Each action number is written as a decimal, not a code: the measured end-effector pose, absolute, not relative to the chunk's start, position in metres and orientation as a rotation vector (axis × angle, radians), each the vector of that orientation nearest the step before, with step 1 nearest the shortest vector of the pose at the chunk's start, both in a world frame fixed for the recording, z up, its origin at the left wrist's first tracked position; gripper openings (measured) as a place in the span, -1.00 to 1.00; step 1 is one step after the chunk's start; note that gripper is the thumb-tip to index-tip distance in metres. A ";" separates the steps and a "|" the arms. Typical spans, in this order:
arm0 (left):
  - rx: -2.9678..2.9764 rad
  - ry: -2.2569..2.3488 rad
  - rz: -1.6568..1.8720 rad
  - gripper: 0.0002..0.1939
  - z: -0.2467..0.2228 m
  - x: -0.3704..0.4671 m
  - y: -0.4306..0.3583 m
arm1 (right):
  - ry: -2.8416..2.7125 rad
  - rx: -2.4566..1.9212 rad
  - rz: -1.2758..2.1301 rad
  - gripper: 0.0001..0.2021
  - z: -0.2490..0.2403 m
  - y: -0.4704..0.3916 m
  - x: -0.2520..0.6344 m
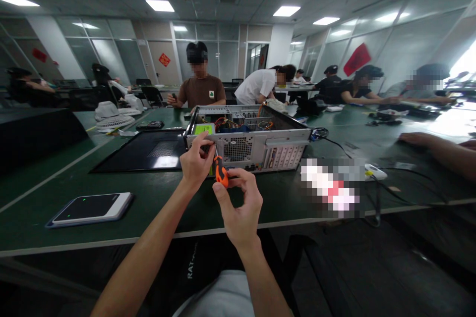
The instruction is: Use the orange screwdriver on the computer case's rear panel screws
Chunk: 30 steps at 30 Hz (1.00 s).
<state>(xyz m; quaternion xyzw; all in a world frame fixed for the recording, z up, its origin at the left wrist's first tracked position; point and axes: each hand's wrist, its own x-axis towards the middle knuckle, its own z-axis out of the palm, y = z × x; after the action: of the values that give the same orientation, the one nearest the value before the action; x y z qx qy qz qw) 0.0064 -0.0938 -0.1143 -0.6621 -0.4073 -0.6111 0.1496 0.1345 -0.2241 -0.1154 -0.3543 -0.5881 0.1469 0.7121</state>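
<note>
An opened computer case lies on the green table with its rear panel facing me. Inside its left part is a power supply with a yellow-green label, and loose wires run behind it. My right hand grips an orange and black screwdriver by its handle, the shaft pointing up and away at the rear panel. My left hand is at the panel's left side, thumb and forefinger pinched together near the screwdriver's tip. Whatever the pinch holds is too small to make out.
A black side panel lies left of the case. Nearer me is a white device with a dark top. Cables and a white power strip lie to the right, by another person's arm. White fans stand at back left.
</note>
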 end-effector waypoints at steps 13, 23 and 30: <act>-1.909 -1.190 -1.757 -0.58 -0.120 0.005 -0.091 | -1.399 -0.768 0.266 -0.78 -0.117 -0.223 0.129; -1.630 -1.069 -1.800 -0.83 -0.097 -0.008 -0.093 | -1.455 -0.799 0.266 -0.75 -0.113 -0.221 0.134; -1.642 -1.174 -1.703 -0.88 -0.042 -0.027 -0.053 | -1.376 -0.851 0.392 -0.72 -0.109 -0.219 0.132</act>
<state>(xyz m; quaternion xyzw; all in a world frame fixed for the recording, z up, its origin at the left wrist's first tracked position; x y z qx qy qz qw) -0.0273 -0.0528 -0.0420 -0.6022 -0.4308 -0.6248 0.2477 0.1324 -0.2194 -0.1088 -0.3781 -0.6112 0.1741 0.6731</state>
